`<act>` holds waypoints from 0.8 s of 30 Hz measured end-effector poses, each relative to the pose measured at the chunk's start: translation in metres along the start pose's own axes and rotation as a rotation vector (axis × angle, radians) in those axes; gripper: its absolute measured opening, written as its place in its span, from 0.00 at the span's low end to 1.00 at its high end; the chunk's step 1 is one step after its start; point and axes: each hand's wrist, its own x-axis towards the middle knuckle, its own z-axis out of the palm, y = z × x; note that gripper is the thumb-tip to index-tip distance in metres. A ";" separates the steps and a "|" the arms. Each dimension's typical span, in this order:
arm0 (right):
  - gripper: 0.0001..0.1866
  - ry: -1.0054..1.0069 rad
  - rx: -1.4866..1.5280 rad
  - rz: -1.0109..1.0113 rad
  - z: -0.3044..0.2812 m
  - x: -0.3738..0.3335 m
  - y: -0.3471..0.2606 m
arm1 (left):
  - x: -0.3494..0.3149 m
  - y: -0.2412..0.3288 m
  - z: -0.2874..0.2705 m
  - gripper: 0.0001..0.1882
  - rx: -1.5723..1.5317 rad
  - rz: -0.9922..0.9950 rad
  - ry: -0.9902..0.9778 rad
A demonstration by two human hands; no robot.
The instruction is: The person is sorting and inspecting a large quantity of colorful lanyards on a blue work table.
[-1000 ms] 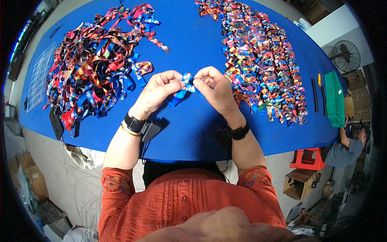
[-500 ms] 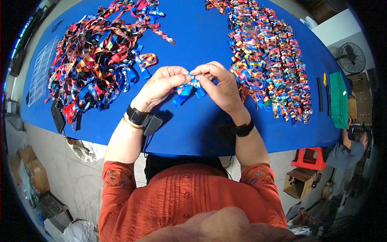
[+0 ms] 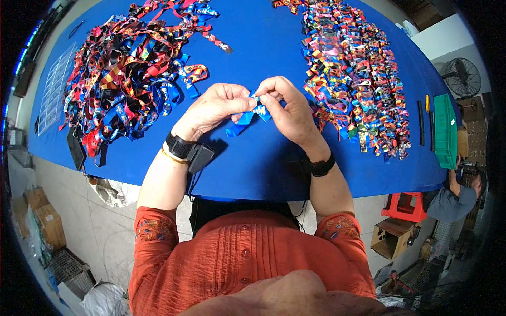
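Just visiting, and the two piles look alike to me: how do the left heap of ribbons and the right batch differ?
The left heap is a loose tangle, while the right batch lies in fairly orderly rows running away from the person. Ribbons in the left heap show as long, trailing strands; those in the right batch show as short, small loops.

Both are multicoloured, with plenty of red and blue, and both lie on the blue table.

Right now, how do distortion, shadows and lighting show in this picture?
Head view: the near edge of the blue table bows outward, corners go black; head view: a shadow lies beside the right forearm; head view: the blue ribbon is well lit, though left hand and right hand partly cover it.
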 end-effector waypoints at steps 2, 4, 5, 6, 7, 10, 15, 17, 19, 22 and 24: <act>0.02 -0.013 0.041 0.024 0.002 -0.001 0.004 | -0.001 0.002 0.001 0.08 0.005 -0.010 -0.006; 0.02 -0.018 0.062 0.044 0.002 -0.002 0.006 | -0.001 0.002 0.001 0.08 0.011 -0.019 -0.014; 0.02 -0.023 0.084 0.063 0.002 -0.002 0.007 | 0.000 -0.001 0.000 0.08 0.013 0.001 0.003; 0.02 -0.022 0.082 0.062 0.002 -0.001 0.007 | 0.000 -0.001 0.001 0.07 0.015 0.022 0.020; 0.02 -0.026 0.193 0.121 0.002 -0.001 0.008 | -0.001 -0.001 0.002 0.07 0.015 0.023 0.018; 0.03 -0.010 0.348 0.207 0.001 0.000 0.007 | -0.001 0.003 0.010 0.07 -0.008 0.103 0.065; 0.03 -0.116 0.372 0.309 -0.002 0.000 0.006 | -0.002 0.001 0.007 0.08 0.039 0.100 0.055; 0.03 -0.113 0.361 0.309 -0.004 0.000 0.005 | -0.002 0.001 0.007 0.08 0.052 0.092 0.055; 0.03 -0.116 0.363 0.321 -0.006 0.000 0.004 | -0.002 0.000 0.007 0.08 0.065 0.084 0.055; 0.02 -0.123 0.377 0.342 -0.007 0.002 0.003 | 0.002 -0.004 0.006 0.08 0.064 0.042 0.028; 0.02 -0.127 0.383 0.345 -0.007 0.002 0.000 | 0.000 -0.003 0.006 0.08 0.082 0.050 0.037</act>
